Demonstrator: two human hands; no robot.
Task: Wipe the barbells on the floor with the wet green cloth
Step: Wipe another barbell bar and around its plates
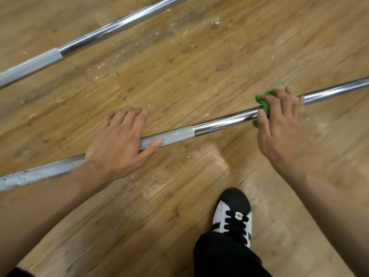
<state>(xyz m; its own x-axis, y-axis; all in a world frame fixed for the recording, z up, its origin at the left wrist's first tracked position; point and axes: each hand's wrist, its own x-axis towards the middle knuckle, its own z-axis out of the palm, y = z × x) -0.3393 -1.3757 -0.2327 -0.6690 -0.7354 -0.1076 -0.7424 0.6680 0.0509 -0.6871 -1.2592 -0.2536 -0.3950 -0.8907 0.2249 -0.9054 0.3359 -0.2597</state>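
On floor, chrome barbell; left hand clasps knurling, right hand clamps green cloth.

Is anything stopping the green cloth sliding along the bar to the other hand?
Nothing visible: the near barbell is bare between the green cloth, held by the right hand, and the left hand gripping it.
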